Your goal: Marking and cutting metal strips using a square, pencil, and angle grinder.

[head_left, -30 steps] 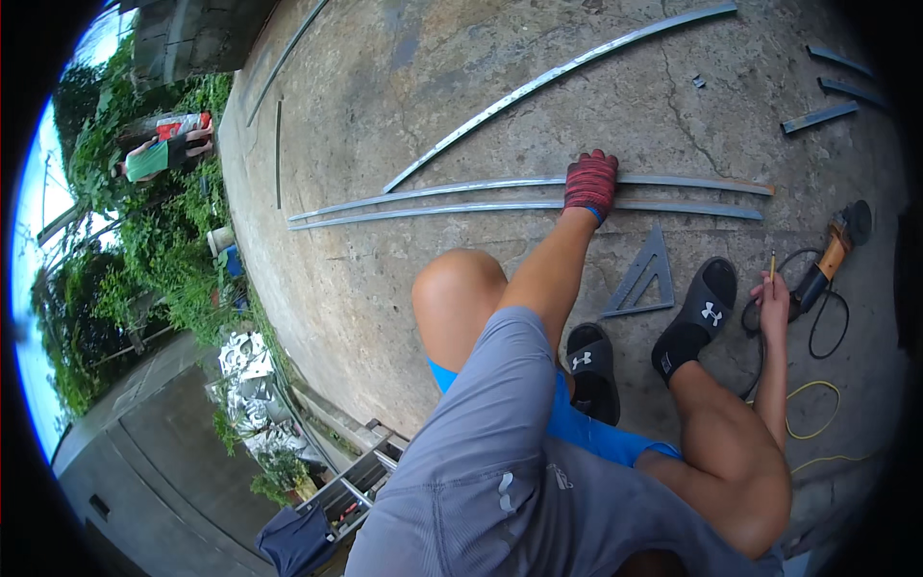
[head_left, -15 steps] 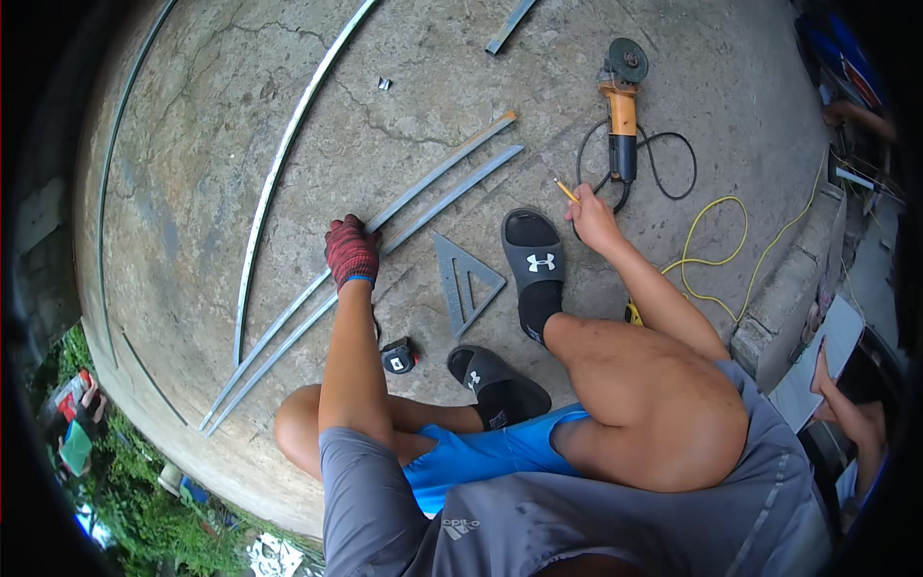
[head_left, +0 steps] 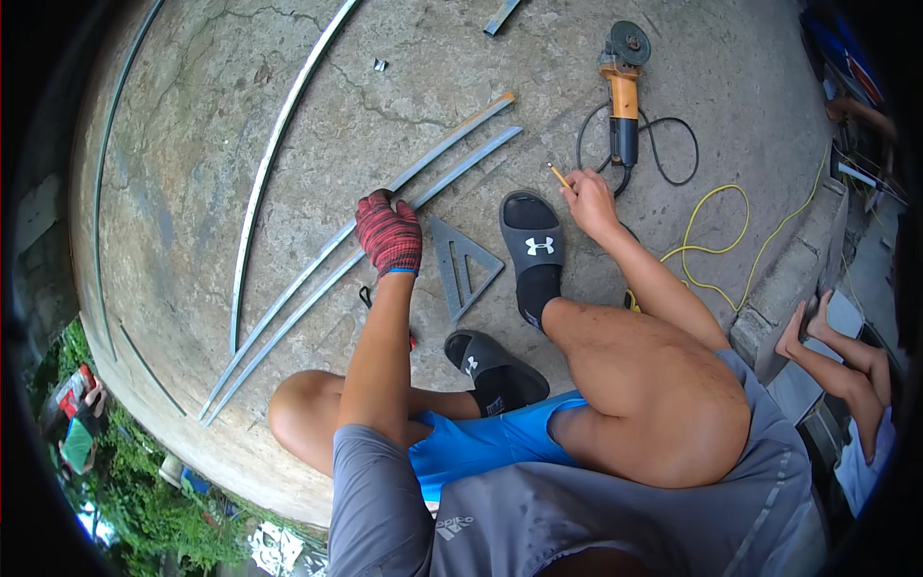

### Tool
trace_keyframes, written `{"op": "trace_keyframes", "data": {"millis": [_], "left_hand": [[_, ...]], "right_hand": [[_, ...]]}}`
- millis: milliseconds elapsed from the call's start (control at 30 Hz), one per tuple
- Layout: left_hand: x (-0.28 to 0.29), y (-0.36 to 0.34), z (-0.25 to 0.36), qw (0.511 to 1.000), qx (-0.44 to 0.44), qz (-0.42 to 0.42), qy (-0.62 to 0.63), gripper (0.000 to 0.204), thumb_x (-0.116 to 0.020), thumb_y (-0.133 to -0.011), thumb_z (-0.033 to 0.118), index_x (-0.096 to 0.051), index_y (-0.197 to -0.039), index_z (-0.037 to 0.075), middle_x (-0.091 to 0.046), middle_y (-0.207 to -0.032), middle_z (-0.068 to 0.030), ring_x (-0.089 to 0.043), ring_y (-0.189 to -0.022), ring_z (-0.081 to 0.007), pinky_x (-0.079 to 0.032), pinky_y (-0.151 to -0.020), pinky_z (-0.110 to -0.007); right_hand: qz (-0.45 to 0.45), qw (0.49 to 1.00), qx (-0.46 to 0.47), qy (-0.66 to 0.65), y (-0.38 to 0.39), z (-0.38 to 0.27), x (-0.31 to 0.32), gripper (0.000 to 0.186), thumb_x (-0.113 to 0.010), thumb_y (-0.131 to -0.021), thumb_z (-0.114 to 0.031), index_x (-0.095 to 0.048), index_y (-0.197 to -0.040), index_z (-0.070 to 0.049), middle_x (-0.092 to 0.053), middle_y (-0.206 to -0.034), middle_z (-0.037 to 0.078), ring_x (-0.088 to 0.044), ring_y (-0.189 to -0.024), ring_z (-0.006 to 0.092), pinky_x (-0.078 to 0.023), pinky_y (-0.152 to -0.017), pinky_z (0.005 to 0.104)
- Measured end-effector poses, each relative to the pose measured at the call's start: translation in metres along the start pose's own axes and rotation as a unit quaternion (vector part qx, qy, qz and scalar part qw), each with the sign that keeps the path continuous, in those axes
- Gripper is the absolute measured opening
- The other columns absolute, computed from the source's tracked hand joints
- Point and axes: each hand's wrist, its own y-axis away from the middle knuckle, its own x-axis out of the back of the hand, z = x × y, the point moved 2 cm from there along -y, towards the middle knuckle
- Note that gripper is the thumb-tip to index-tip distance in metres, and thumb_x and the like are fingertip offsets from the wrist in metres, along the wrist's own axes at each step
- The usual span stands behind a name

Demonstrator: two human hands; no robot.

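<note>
My left hand (head_left: 388,234), in a red and black knit glove, curls over two long, thin metal bars (head_left: 289,328) lying side by side on the concrete. Its fingertips bend down at the far bar and are partly hidden. Bare and raised a little off the floor, my right hand (head_left: 589,203) pinches a yellow pencil (head_left: 558,176), which points up and left. Between my hands, a grey triangular square (head_left: 464,269) rests flat beside the near bar. My left forearm covers most of a tape measure, leaving its black strap (head_left: 365,296) showing.
An angle grinder (head_left: 624,101) with a black cord lies beyond my right hand. A yellow cord (head_left: 707,244) loops at the right. Longer metal strips (head_left: 260,183) lie to the left. My sandalled feet (head_left: 535,252) are close by. Another person's legs (head_left: 846,365) show at the far right.
My gloved left hand has slid right along the bars, and its forearm now covers the tape measure. My right hand has shifted slightly up with the pencil. Another person's legs have moved at the right.
</note>
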Motion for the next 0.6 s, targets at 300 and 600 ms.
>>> {"op": "trace_keyframes", "data": {"millis": [300,600], "left_hand": [[-0.052,0.117,0.012,0.970,0.219,-0.104,0.022,0.051,-0.082,-0.074,0.026,-0.059,-0.114,0.005,-0.061,-0.114,-0.0195,-0.060,-0.109,-0.0368,-0.049,-0.094,-0.045],[-0.074,0.100,-0.023,0.956,0.218,-0.174,0.089,0.037,-0.079,-0.077,0.022,-0.063,-0.104,0.004,-0.067,-0.099,-0.0180,-0.065,-0.093,-0.0347,-0.050,-0.084,-0.044]], "right_hand": [[0.008,1.000,0.004,-0.005,0.000,0.002,-0.005,0.026,-0.076,-0.079,-0.011,-0.059,-0.097,-0.004,-0.065,-0.099,0.017,-0.061,-0.099,0.0372,-0.049,-0.085,0.0451],[0.080,0.996,0.037,-0.025,0.001,-0.009,0.001,0.026,-0.074,-0.083,-0.014,-0.058,-0.101,-0.003,-0.062,-0.098,0.016,-0.062,-0.096,0.0373,-0.050,-0.084,0.0458]]}}
